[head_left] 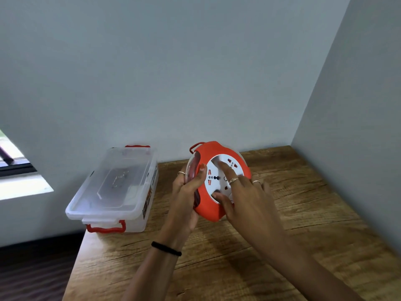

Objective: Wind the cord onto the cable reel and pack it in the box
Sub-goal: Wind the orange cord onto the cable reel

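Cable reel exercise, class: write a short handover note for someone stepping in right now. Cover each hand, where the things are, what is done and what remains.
Left hand: grips the cable reel by its left edge, holding it tilted above the table.
Right hand: fingers spread, pressing on the reel's white socket face.
Box: clear, lid off, at the table's left edge, with red handles; looks empty.
Done: no loose cord shows, so winding looks about finished.
Left: finish any winding, then put the reel in the box.

The cord (196,190) mostly hides inside the cable reel (206,205).
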